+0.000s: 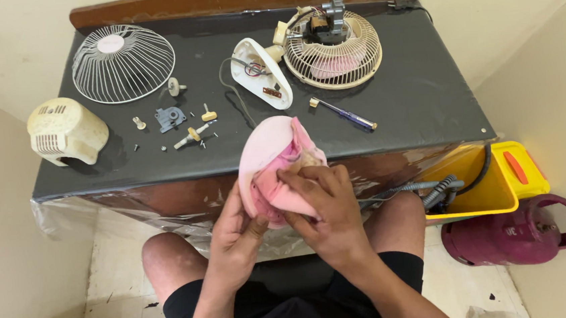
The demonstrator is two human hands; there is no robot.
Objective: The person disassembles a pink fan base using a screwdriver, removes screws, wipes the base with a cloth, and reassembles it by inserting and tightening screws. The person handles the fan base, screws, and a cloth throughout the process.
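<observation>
A pink plastic fan blade [265, 150] is held over my lap at the table's front edge. My left hand [235, 240] grips its lower left rim from below. My right hand [324, 206] presses a pink cloth [284, 189] against the blade's face, fingers bunched on the cloth. Both hands touch each other's side around the blade.
On the dark table [420, 101] lie a white wire fan guard [122, 62], a cream motor cover [65, 131], small screws and parts [182, 123], a white base housing [262, 81], a cream rear guard with motor [332, 46] and a screwdriver [345, 114]. A yellow box [500, 182] and a maroon gas cylinder [514, 235] stand at right.
</observation>
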